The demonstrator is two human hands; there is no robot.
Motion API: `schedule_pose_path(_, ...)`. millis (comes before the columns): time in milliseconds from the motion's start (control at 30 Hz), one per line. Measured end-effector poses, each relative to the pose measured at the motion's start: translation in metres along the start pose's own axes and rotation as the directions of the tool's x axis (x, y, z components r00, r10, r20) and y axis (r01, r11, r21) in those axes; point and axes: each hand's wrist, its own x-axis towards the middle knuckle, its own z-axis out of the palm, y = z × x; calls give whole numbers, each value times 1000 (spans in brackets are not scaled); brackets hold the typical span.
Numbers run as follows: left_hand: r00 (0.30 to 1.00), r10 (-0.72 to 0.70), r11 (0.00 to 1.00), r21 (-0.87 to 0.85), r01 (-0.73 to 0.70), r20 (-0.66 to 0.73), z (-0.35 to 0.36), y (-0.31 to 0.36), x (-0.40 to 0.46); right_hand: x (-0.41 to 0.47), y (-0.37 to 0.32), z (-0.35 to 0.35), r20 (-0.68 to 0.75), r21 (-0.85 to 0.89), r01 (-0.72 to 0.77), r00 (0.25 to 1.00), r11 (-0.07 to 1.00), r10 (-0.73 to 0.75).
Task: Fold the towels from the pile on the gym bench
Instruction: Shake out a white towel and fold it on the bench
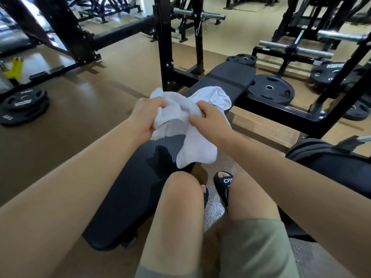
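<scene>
A crumpled white towel (pixel 180 125) hangs in the air above the black gym bench (pixel 140 187), bunched at the top and drooping toward my knees. My left hand (pixel 145 115) grips its upper left part with curled fingers. My right hand (pixel 210 117) pinches the cloth on the right side. Behind them, more white towel (pixel 215 96) lies in a loose pile on the bench's far pad (pixel 230 77).
Black weight plates lie on the floor at left (pixel 22 105) and right of the bench (pixel 271 89). A black rack frame (pixel 166 47) stands behind the bench. A dark bag (pixel 321 157) sits at my right. My knees and sandalled feet (pixel 222 183) are below.
</scene>
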Motion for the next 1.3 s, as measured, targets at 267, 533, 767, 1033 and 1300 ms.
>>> schedule_pose_path(267, 982, 131, 837, 515, -183, 136, -9, -14, -19, 3, -15, -8, 127, 312, -293, 956, 904, 266)
schedule_pose_path(533, 875, 361, 622, 616, -483, 322, 3, -30, -21, 14, -18, -15, 176, 347, -306, 950, 886, 259)
schedule_pose_path(767, 804, 428, 580, 557, -594, 412, 16, -29, -23, 14, -22, -34, 300, 455, -257, 946, 852, 125)
schedule_pose_path(1033, 843, 478, 647, 550, -528, 247, 8, -10, -11, 30, 7, -44, -107, -259, -146, 987, 955, 122)
schedule_pose_path(1300, 773, 551, 506, 610, -609, 315, 9, 1, -7, 6, -16, 3, -84, -236, 349, 922, 907, -377)
